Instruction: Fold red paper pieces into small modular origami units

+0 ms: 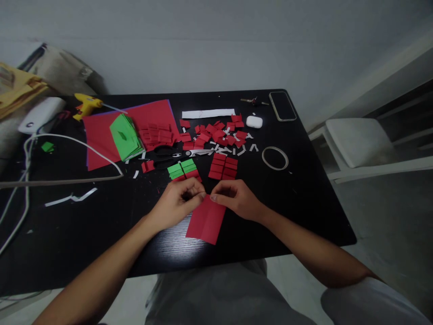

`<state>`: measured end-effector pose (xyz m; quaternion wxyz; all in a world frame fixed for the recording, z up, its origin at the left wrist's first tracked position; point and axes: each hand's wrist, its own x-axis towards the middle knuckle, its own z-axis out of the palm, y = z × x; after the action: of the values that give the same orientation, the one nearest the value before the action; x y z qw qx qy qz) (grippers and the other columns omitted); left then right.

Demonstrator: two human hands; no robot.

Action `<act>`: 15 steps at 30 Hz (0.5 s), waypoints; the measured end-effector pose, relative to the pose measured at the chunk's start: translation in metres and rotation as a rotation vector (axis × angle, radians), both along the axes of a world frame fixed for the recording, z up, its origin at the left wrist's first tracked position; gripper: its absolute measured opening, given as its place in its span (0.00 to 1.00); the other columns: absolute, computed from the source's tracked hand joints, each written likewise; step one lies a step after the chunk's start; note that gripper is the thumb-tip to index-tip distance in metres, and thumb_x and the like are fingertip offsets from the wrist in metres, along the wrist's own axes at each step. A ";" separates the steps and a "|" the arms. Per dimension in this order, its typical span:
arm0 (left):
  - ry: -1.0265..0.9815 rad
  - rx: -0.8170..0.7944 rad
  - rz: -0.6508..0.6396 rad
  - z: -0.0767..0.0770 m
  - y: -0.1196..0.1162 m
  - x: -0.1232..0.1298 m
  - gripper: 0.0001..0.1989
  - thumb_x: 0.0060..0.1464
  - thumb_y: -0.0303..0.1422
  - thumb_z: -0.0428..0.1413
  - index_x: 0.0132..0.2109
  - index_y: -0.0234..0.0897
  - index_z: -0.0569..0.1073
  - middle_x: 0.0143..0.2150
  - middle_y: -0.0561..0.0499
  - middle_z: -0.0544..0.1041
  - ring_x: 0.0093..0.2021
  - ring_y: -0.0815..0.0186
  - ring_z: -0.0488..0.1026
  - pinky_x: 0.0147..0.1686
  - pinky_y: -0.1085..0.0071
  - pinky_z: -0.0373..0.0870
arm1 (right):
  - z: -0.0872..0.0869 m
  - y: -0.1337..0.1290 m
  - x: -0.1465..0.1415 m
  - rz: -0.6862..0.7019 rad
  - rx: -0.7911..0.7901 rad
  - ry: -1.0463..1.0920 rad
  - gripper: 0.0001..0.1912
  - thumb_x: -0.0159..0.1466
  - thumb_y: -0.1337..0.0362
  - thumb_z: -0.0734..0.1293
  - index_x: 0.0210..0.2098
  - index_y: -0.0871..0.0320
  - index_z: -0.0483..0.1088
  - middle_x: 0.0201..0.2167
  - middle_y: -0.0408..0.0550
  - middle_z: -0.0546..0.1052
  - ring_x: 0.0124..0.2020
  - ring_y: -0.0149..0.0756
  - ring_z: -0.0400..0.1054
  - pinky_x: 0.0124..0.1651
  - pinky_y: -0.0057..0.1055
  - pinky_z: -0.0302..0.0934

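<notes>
A creased piece of red paper (207,221) hangs between my two hands over the near part of the black table. My left hand (182,198) pinches its top edge on the left. Close beside it, my right hand (238,198) pinches the same edge on the right. A vertical fold line runs down the paper's middle. Just beyond my hands lie folded green and red pieces (182,169) on the left and a block of folded red pieces (223,167) on the right. Black-handled scissors (189,153) rest behind them, blades pointing right.
Folded red pieces (213,133) and white paper scraps lie scattered behind. Green paper (126,135) sits on red sheets (101,131) at left, near a yellow glue gun (87,106) and a white cable (77,140). A phone (283,106), white case (254,122) and ring (275,158) are right.
</notes>
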<state>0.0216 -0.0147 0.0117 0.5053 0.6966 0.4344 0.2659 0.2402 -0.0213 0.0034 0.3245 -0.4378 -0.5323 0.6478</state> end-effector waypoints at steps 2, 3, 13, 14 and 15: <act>0.004 0.009 0.019 0.000 0.001 0.000 0.09 0.64 0.35 0.56 0.36 0.35 0.74 0.25 0.57 0.69 0.25 0.73 0.63 0.26 0.76 0.58 | 0.000 0.000 0.000 -0.007 0.000 -0.001 0.08 0.60 0.60 0.73 0.31 0.60 0.78 0.26 0.43 0.77 0.27 0.29 0.67 0.32 0.28 0.59; 0.005 0.008 0.022 0.000 0.001 0.000 0.09 0.64 0.35 0.56 0.36 0.35 0.73 0.25 0.57 0.68 0.25 0.73 0.63 0.26 0.76 0.58 | 0.000 0.000 0.001 -0.008 -0.002 -0.002 0.08 0.60 0.61 0.73 0.31 0.60 0.78 0.26 0.43 0.77 0.27 0.29 0.67 0.32 0.28 0.59; 0.022 -0.053 -0.091 0.000 0.000 0.002 0.09 0.65 0.35 0.55 0.38 0.35 0.74 0.28 0.57 0.70 0.27 0.72 0.63 0.27 0.75 0.58 | 0.001 -0.001 -0.001 0.024 -0.028 0.017 0.08 0.59 0.61 0.73 0.29 0.60 0.76 0.24 0.40 0.74 0.26 0.28 0.63 0.31 0.27 0.56; 0.021 -0.050 -0.086 0.001 0.000 0.002 0.09 0.65 0.35 0.55 0.37 0.35 0.74 0.28 0.57 0.70 0.27 0.72 0.63 0.27 0.75 0.58 | 0.001 -0.001 -0.001 0.025 -0.025 0.017 0.08 0.59 0.61 0.73 0.29 0.60 0.76 0.24 0.40 0.74 0.26 0.28 0.63 0.31 0.27 0.57; 0.018 -0.046 -0.073 0.001 0.000 0.002 0.09 0.65 0.35 0.55 0.37 0.35 0.74 0.27 0.57 0.70 0.27 0.72 0.63 0.27 0.75 0.58 | 0.001 0.000 0.000 0.024 -0.020 0.015 0.08 0.59 0.61 0.73 0.29 0.60 0.77 0.24 0.40 0.74 0.26 0.28 0.63 0.31 0.27 0.57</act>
<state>0.0232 -0.0146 0.0126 0.5265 0.7028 0.4191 0.2308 0.2398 -0.0215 0.0042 0.3164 -0.4299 -0.5284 0.6602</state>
